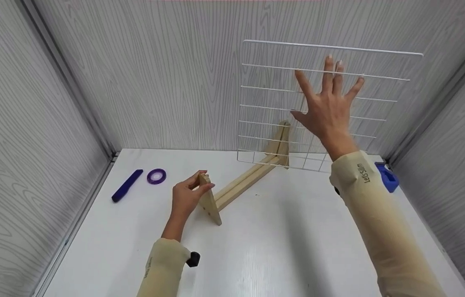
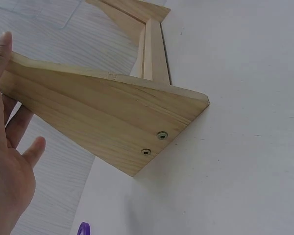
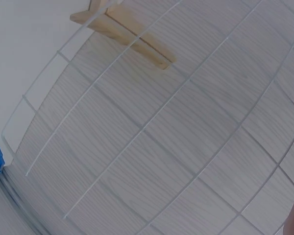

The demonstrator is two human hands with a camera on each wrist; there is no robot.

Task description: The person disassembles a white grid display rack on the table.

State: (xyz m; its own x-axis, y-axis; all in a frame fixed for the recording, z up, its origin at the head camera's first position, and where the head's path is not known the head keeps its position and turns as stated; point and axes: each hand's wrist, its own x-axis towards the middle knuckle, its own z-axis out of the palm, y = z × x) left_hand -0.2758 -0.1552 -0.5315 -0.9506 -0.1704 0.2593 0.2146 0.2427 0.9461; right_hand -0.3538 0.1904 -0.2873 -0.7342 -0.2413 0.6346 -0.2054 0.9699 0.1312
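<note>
Left hand (image 1: 186, 196) pinches the wooden stand (image 1: 247, 182); raised right hand (image 1: 329, 110) splays wide at the wire grid (image 1: 333, 47)

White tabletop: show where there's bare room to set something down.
The widest free patch of white tabletop lies in front of the wooden frame, between left sleeve and right sleeve. Another lies between the left sleeve and the purple stick. It's crowded around the frame: the left hand grips one end; the head view shows wire grid across the other.

Wooden panel (image 2: 103, 107) in left hand (image 2: 9, 169)
</note>
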